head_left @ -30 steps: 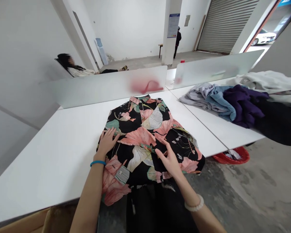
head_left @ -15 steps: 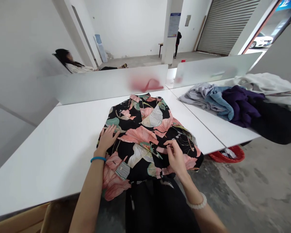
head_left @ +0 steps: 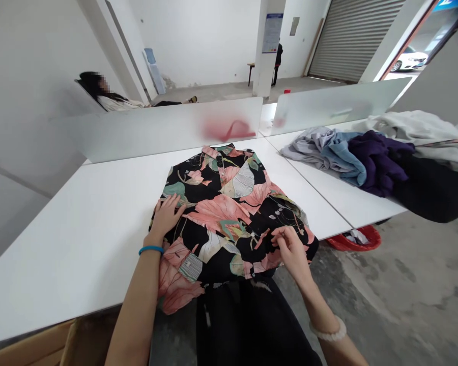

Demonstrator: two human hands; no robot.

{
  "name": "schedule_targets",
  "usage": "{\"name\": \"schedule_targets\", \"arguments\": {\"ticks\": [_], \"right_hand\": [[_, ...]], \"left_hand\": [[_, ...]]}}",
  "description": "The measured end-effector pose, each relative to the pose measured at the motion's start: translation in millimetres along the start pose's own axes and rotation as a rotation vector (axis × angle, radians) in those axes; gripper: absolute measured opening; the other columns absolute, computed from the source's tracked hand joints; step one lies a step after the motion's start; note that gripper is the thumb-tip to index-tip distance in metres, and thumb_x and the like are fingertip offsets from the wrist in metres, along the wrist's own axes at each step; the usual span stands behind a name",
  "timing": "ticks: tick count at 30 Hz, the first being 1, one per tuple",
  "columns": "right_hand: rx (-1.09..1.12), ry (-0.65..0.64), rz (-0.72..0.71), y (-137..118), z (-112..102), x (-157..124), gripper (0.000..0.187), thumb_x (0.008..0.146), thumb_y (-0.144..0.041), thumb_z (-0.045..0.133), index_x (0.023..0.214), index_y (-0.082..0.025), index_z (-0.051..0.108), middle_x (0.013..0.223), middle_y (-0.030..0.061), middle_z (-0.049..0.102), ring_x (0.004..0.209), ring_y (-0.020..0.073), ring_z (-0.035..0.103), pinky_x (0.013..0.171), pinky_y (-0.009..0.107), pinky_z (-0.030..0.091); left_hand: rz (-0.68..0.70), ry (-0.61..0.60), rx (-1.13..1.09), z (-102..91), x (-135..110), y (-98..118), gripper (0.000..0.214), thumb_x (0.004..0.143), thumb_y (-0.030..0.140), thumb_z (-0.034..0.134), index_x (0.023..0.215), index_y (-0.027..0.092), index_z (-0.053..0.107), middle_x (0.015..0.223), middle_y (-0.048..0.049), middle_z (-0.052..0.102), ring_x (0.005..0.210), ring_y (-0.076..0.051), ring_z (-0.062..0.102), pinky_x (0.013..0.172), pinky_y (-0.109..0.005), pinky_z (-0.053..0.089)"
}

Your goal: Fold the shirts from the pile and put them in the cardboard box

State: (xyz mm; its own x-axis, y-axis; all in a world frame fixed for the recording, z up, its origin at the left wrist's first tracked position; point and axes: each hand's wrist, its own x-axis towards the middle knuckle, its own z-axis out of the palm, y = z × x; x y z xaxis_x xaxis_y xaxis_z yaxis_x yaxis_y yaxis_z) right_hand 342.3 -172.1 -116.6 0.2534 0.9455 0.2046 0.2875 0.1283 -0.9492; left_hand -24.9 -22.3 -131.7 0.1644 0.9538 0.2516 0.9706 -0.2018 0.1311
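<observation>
A black button-up shirt (head_left: 229, 201) with pink, green and cream leaf print lies front up on the white table, collar away from me. Its lower hem hangs over the near edge by my lap. My left hand (head_left: 167, 216), with a blue band at the wrist, rests flat on the shirt's left side, fingers spread. Over the lower right part of the shirt is my right hand (head_left: 292, 249), wearing a pale bracelet. Its fingers are loosely curled, with the thumb apart from them and no cloth visibly gripped. The front placket lies rumpled to its left.
Piled clothes (head_left: 370, 152) in grey, blue, purple, black and white lie on the table's right. Below stands a red-lined bin (head_left: 361, 239). Frosted dividers (head_left: 168, 129) run along the back. A cardboard box (head_left: 41, 343) sits under the near left edge. Two people are beyond the dividers.
My right hand has moved to the right, away from the placket it was lifting, and the placket has dropped lower. My left hand stays on the shirt. The view has shifted slightly.
</observation>
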Motion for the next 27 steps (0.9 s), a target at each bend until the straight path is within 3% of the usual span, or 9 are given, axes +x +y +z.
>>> {"name": "schedule_targets", "arguments": {"ticks": [4,8,11,15,18,20,22,25,27], "right_hand": [[-0.34,-0.053,-0.343,-9,0,-6,0.028,0.093,-0.023,0.037,0.094,-0.02,0.065,0.109,0.0102,0.061,0.105,0.0219,0.058,0.09,0.039,0.048],[-0.678,-0.234,-0.562,-4,21,-15,0.034,0.096,-0.025,0.037,0.121,-0.019,0.06,0.136,0.0103,0.053,0.131,0.0279,0.041,0.106,0.052,0.033],[-0.88,-0.302,-0.605,6,32,-21,0.04,0.097,-0.028,0.038,0.133,-0.018,0.052,0.145,0.0098,0.043,0.136,0.0313,0.034,0.107,0.056,0.031],[-0.953,-0.327,-0.612,11,33,-23,0.045,0.097,-0.031,0.038,0.14,-0.018,0.045,0.149,0.0096,0.036,0.138,0.0304,0.031,0.109,0.053,0.03],[-0.963,-0.328,-0.619,10,31,-22,0.046,0.097,-0.033,0.039,0.14,-0.017,0.045,0.149,0.0106,0.035,0.138,0.0308,0.03,0.109,0.053,0.03],[-0.958,-0.331,-0.621,10,31,-22,0.046,0.097,-0.033,0.04,0.139,-0.017,0.046,0.149,0.0105,0.036,0.138,0.0315,0.031,0.109,0.053,0.03],[-0.947,-0.327,-0.618,11,32,-22,0.045,0.097,-0.034,0.04,0.139,-0.018,0.047,0.148,0.0101,0.037,0.138,0.0317,0.032,0.109,0.053,0.031],[-0.922,-0.318,-0.604,14,34,-22,0.044,0.096,-0.032,0.042,0.137,-0.019,0.049,0.148,0.0101,0.038,0.138,0.0319,0.031,0.108,0.054,0.03],[-0.886,-0.324,-0.596,16,34,-23,0.044,0.095,-0.029,0.043,0.137,-0.018,0.049,0.148,0.0105,0.037,0.139,0.0322,0.029,0.109,0.055,0.029]], "left_hand": [[0.033,0.063,-0.045,-6.3,1,-2,0.049,0.094,0.04,0.03,0.128,0.016,0.055,0.142,-0.0121,0.048,0.135,-0.026,0.038,0.113,-0.05,0.019],[0.038,0.05,-0.05,-10.5,-1,-5,0.046,0.094,0.035,0.029,0.122,0.015,0.059,0.135,-0.011,0.056,0.131,-0.024,0.044,0.113,-0.046,0.022],[0.025,0.016,-0.04,-8.9,-3,-5,0.045,0.093,0.033,0.032,0.124,0.014,0.058,0.136,-0.0111,0.055,0.131,-0.023,0.044,0.112,-0.043,0.026],[-0.037,-0.003,-0.039,-9.3,-2,-2,0.044,0.092,0.03,0.032,0.126,0.014,0.056,0.138,-0.0113,0.053,0.133,-0.022,0.041,0.113,-0.043,0.024],[-0.136,0.007,-0.029,-21.0,-12,3,0.045,0.091,0.029,0.034,0.127,0.012,0.054,0.141,-0.0168,0.049,0.134,-0.03,0.039,0.11,-0.055,0.024],[-0.211,0.05,-0.045,-35.1,-34,12,0.046,0.089,0.031,0.038,0.127,0.01,0.053,0.142,-0.0208,0.046,0.134,-0.037,0.036,0.107,-0.063,0.023],[-0.297,0.165,-0.154,-49.3,-70,29,0.047,0.087,0.036,0.043,0.126,0.011,0.055,0.14,-0.0202,0.048,0.134,-0.038,0.036,0.108,-0.063,0.022],[-0.534,0.49,-0.586,-56.8,-145,64,0.039,0.086,0.042,0.048,0.117,0.02,0.06,0.123,-0.0099,0.063,0.12,-0.029,0.054,0.106,-0.047,0.037],[-0.727,0.799,-0.83,-47.9,-200,83,0.033,0.085,0.044,0.05,0.108,0.022,0.061,0.112,-0.0051,0.066,0.111,-0.025,0.06,0.104,-0.043,0.042]]}}
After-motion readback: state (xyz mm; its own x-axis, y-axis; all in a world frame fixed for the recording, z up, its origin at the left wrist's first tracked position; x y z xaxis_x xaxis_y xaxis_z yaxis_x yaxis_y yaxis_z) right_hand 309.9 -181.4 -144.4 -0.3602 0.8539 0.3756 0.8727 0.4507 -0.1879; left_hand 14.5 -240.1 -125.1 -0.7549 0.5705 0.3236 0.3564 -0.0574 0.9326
